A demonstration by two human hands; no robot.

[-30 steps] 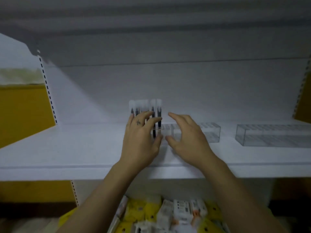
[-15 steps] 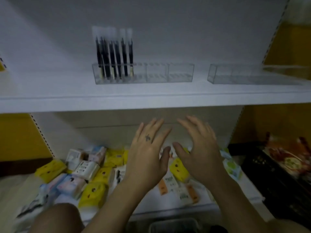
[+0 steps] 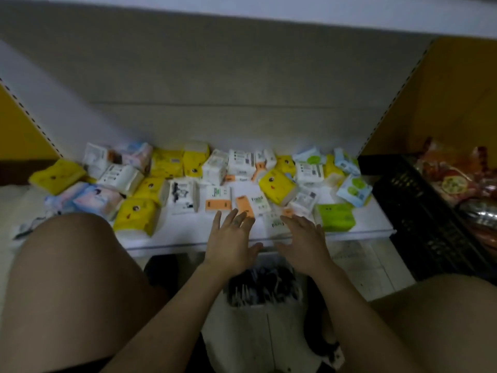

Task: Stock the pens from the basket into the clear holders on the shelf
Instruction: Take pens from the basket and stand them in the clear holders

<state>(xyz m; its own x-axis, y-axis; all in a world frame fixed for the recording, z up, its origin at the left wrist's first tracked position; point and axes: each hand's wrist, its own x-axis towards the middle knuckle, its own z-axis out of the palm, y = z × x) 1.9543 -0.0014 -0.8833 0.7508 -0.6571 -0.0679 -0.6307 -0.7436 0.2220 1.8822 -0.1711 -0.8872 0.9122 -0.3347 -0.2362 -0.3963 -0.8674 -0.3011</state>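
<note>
Lettering on the tissue packs (image 3: 277, 184) blurs (one maybe reads "Facial"). Left hand (image 3: 231, 243) and right hand (image 3: 305, 244) hover empty, fingers spread, pens (image 3: 262, 289) in the basket (image 3: 242, 327) below their wrists.

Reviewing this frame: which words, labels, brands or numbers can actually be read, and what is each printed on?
"Facial": on the white tissue pack beside the orange pack. It is blurred, so this reading is only probable.
Print and barcodes on the other tissue packs: too small and blurred to read.
Print on the bags in the black crate: too blurred to read.
</note>
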